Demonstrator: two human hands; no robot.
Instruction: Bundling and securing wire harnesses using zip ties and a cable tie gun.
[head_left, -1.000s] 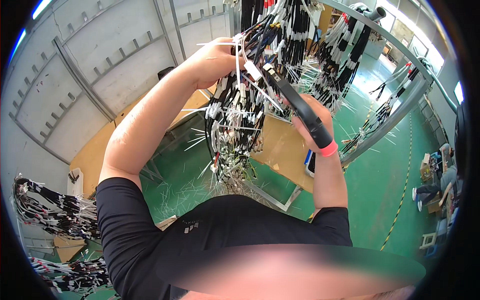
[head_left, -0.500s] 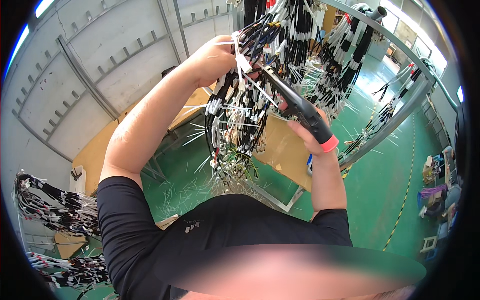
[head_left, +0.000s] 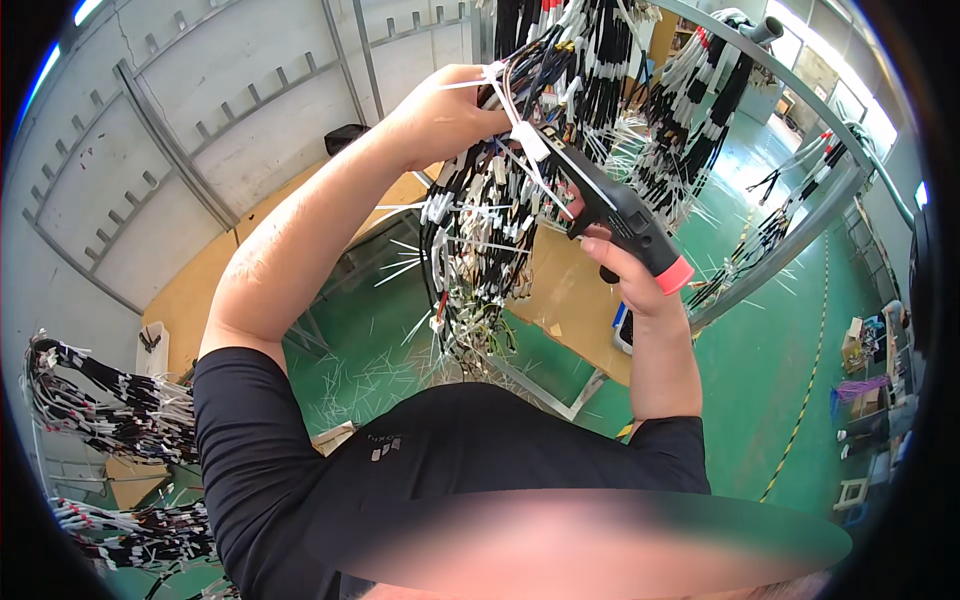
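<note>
Black tool with coral-pink end

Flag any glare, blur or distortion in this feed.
Head view: glare whitens the green floor at upper right; the grey metal wall post looks bowed; an oval blur veils the bottom centre; the black pistol-shaped tool with a red end reads fairly sharp.

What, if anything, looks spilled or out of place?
Thin white strips, possibly cable-tie offcuts, lie scattered on the green floor below the hanging cables, at all angles, as if dropped rather than placed. No clear damage visible.
</note>
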